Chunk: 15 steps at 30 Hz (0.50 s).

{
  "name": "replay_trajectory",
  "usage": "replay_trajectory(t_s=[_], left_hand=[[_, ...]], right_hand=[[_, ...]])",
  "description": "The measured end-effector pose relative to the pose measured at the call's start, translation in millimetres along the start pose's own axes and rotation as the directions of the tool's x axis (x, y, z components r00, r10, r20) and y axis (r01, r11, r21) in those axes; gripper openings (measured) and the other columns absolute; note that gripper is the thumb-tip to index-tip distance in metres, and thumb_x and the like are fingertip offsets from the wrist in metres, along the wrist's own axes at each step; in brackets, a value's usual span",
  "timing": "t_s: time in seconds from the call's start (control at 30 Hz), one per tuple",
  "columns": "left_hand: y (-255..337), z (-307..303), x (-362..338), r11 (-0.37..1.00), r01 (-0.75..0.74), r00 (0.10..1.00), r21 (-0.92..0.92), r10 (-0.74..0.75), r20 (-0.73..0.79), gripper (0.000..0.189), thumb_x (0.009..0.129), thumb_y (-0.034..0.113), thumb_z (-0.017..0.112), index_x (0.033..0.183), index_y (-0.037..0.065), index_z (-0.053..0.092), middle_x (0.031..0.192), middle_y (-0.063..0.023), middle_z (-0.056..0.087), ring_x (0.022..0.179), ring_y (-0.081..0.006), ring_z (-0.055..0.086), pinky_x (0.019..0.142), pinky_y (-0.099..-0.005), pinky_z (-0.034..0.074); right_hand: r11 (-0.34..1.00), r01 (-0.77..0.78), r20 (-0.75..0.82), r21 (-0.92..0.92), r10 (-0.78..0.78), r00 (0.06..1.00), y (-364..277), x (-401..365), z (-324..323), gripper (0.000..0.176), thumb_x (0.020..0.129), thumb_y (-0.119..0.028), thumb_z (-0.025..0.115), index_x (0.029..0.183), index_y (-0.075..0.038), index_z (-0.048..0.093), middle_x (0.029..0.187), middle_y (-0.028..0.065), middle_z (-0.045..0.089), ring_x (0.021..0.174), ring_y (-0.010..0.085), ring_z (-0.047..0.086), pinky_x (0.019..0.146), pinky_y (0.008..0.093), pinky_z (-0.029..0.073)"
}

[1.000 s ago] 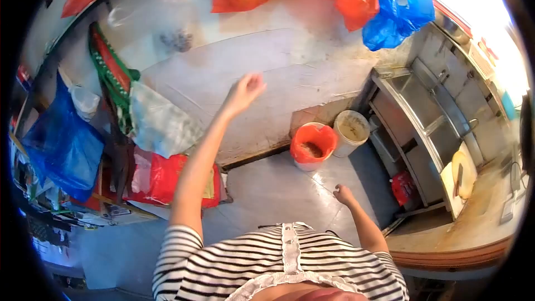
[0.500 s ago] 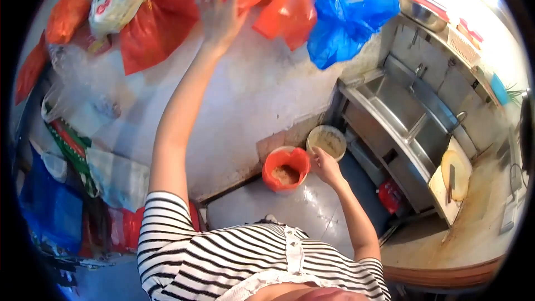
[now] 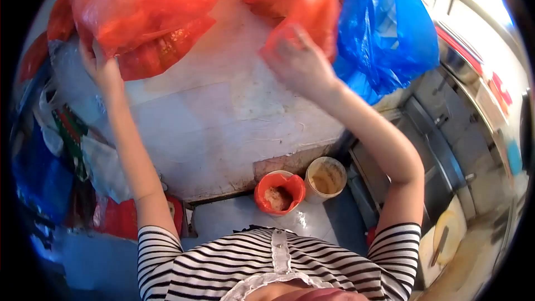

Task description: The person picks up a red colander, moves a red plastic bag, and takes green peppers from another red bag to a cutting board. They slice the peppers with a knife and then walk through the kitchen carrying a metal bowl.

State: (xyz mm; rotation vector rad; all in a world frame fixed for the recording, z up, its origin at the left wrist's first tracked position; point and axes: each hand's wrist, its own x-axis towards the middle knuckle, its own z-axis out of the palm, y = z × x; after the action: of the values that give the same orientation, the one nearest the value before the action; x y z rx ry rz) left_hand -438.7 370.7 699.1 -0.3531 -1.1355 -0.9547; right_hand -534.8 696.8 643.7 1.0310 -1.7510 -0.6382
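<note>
Several red plastic bags hang along the wall. My left hand [image 3: 105, 75] is raised at the lower left edge of a large, full red bag [image 3: 150, 11], its fingers closed on the plastic and partly hidden by it. My right hand [image 3: 309, 69], somewhat blurred, grips the lower corner of another red plastic bag [image 3: 315, 11], whose film covers some of the fingertips. Close to its right hangs a blue plastic bag [image 3: 384, 33].
On the floor below stand a bucket lined with a red bag [image 3: 304, 189] and a pale bucket [image 3: 334, 167]. A steel sink [image 3: 415, 134] is at the right, near a round board [image 3: 451, 234] with a knife. Folded bags [image 3: 106, 167] lie at the left.
My left hand has moved left and down to the large red bag's edge. From low near the buckets, my right hand has risen to a red bag. The view has shifted.
</note>
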Motion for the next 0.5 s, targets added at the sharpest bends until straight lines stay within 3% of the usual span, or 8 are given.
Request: replay_trajectory(t_s=[0.1, 0.17, 0.23, 0.3, 0.37, 0.4, 0.43, 0.5], left_hand=[[1.6, -30.0, -7.4, 0.942, 0.334, 0.934, -0.032, -0.336, -0.126, 0.037, 0.082, 0.015, 0.050, 0.113, -0.003, 0.040, 0.110, -0.0138, 0.045, 0.097, -0.0200, 0.046, 0.086, -0.0305, 0.036], [31.4, -28.9, -29.9, 0.942, 0.008, 0.958, 0.335, 0.090, -0.274, 0.033, 0.080, 0.012, 0.050, 0.108, -0.004, 0.042, 0.108, -0.0140, 0.046, 0.094, -0.0185, 0.046, 0.083, -0.0301, 0.038], [81.4, 9.9, -64.1, 0.817, -0.265, 0.837, 0.512, 0.459, -0.299, 0.026, 0.078, 0.006, 0.050, 0.101, -0.004, 0.043, 0.100, -0.0132, 0.049, 0.089, -0.0171, 0.048, 0.082, -0.0304, 0.039], [101.9, 57.7, -106.7, 0.922, -0.386, 0.922, 0.023, 0.384, 0.054, 0.022, 0.078, 0.007, 0.051, 0.097, -0.003, 0.046, 0.085, -0.0096, 0.057, 0.082, -0.0189, 0.054, 0.075, -0.0295, 0.042], [107.2, 126.1, -119.8, 0.801, -0.574, 0.745, 0.169, 0.425, 0.514, 0.016, 0.076, 0.013, 0.055, 0.087, 0.003, 0.058, 0.086, -0.0074, 0.059, 0.084, -0.0222, 0.055, 0.077, -0.0320, 0.042], [85.6, 162.1, -130.7, 0.892, -0.427, 0.782, 0.150, 0.280, 0.557, 0.027, 0.074, 0.019, 0.060, 0.096, 0.004, 0.057, 0.091, -0.0084, 0.057, 0.085, -0.0250, 0.054, 0.079, -0.0343, 0.041], [62.3, 190.6, -134.1, 0.834, -0.497, 0.737, 0.241, 0.259, 0.624, 0.039, 0.070, 0.021, 0.064, 0.104, 0.005, 0.052, 0.096, -0.0098, 0.055, 0.086, -0.0276, 0.054, 0.079, -0.0359, 0.042], [22.6, 229.7, -141.4, 0.557, -0.632, 0.758, 0.538, 0.297, 0.581, 0.048, 0.069, 0.020, 0.065, 0.110, 0.006, 0.044, 0.097, -0.0123, 0.054, 0.086, -0.0311, 0.053, 0.075, -0.0376, 0.043]], right_hand=[[0.956, -0.277, 0.035, -0.098, 0.281, 0.959, 57.9, -35.6, 33.0, 0.019, 0.074, -0.020, 0.049, 0.088, -0.009, 0.054, 0.064, 0.0056, 0.059, 0.063, 0.0218, 0.058, 0.079, 0.0382, 0.040], [0.914, -0.391, 0.121, -0.106, 0.402, 0.908, 92.0, -61.1, 50.0, 0.017, 0.076, -0.022, 0.048, 0.083, -0.008, 0.054, 0.061, 0.0102, 0.059, 0.066, 0.0231, 0.059, 0.079, 0.0354, 0.041], [0.907, -0.381, 0.017, -0.179, 0.390, 0.921, 118.5, -81.1, 65.5, 0.017, 0.076, -0.019, 0.047, 0.087, -0.008, 0.053, 0.067, 0.0096, 0.059, 0.069, 0.0246, 0.059, 0.079, 0.0364, 0.041], [0.885, -0.438, 0.048, -0.157, 0.450, 0.892, 130.6, -87.9, 67.1, 0.017, 0.075, -0.015, 0.047, 0.091, -0.009, 0.052, 0.075, 0.0094, 0.058, 0.075, 0.0249, 0.058, 0.079, 0.0363, 0.042], [0.891, -0.423, 0.105, -0.164, 0.442, 0.891, 140.9, -94.3, 70.0, 0.025, 0.072, -0.012, 0.049, 0.097, -0.009, 0.052, 0.087, 0.0101, 0.055, 0.087, 0.0246, 0.055, 0.081, 0.0370, 0.040], [0.891, -0.427, 0.108, -0.156, 0.445, 0.889, 142.5, -96.2, 68.8, 0.025, 0.072, -0.011, 0.049, 0.097, -0.009, 0.052, 0.087, 0.0099, 0.055, 0.087, 0.0244, 0.054, 0.081, 0.0371, 0.040], [0.889, -0.431, 0.110, -0.152, 0.449, 0.887, 144.0, -99.1, 69.3, 0.026, 0.072, -0.010, 0.049, 0.098, -0.009, 0.051, 0.087, 0.0098, 0.054, 0.088, 0.0243, 0.054, 0.081, 0.0371, 0.040], [0.914, -0.375, -0.036, -0.157, 0.374, 0.927, 148.1, -103.9, 74.6, 0.018, 0.069, -0.010, 0.050, 0.087, -0.008, 0.054, 0.083, 0.0075, 0.055, 0.084, 0.0218, 0.055, 0.076, 0.0352, 0.043]])
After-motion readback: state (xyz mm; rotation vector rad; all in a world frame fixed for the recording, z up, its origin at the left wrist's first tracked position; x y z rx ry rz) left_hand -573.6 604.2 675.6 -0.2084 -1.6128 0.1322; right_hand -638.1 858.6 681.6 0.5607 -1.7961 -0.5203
